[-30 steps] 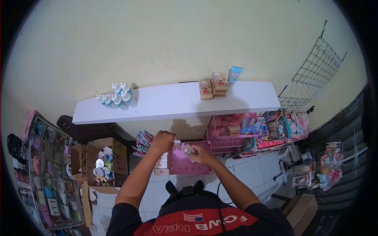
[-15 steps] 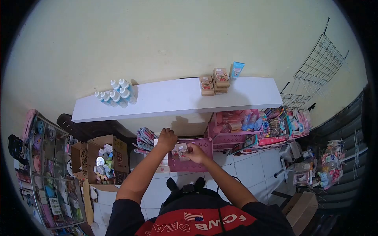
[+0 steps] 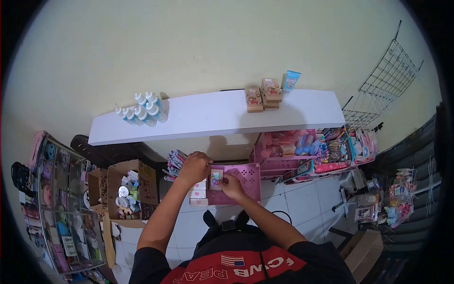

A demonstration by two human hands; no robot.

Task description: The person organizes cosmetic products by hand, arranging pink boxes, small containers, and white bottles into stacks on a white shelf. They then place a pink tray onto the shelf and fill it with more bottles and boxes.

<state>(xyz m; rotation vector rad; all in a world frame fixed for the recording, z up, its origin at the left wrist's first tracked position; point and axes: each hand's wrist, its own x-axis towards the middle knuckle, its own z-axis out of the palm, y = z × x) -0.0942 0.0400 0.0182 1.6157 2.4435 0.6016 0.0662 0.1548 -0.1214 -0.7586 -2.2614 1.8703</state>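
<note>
Over a pink perforated plastic tray [image 3: 247, 182], my right hand [image 3: 231, 187] grips a small printed box [image 3: 216, 179] by its right side, thumb on the front. My left hand [image 3: 195, 167] is at the tray's far left corner, just up and left of that box. Its fingers are curled downward, and whatever lies under them is hidden. Below my left wrist is a stack of white boxes with pink hearts [image 3: 199, 194], against the tray's left side. A bundle of slim, colourful packs [image 3: 175, 161] stands left of my left hand.
A white shelf [image 3: 203, 116] spans the wall ahead, bearing white pump bottles [image 3: 145, 113], brown boxes [image 3: 254, 100] and a blue tube [image 3: 292, 80]. An open carton [image 3: 146, 189] of jars stands left. At right are a pink rack [image 3: 279, 163] and a wire grid [image 3: 390, 71].
The printed box has come to lie at the tray's left part, with a different, more colourful face showing. My left hand has shifted slightly left, uncovering the heart boxes. The view has shifted a little.
</note>
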